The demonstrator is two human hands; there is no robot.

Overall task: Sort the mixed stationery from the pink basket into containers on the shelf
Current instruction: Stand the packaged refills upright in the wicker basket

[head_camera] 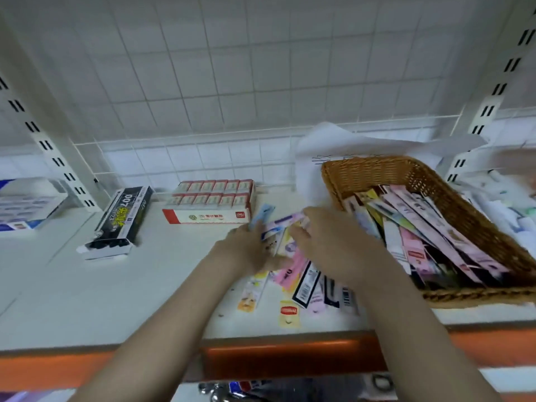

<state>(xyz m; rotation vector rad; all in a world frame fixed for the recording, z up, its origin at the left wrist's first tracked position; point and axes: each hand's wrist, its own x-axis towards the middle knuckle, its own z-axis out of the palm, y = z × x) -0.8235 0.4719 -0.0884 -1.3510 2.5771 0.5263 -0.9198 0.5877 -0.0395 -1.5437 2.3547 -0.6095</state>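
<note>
Black box reads "007"; red box unreadable.

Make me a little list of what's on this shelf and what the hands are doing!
place: white shelf with a wire grid behind
basket: brown wicker basket, on the right, full of long thin packets
left hand: holds a bunch of packets
right hand: fingers on the same bunch
loose packets: lying on the shelf under the hands
red box: at the back, holds rows of small boxes
black box: left of the red box
</note>
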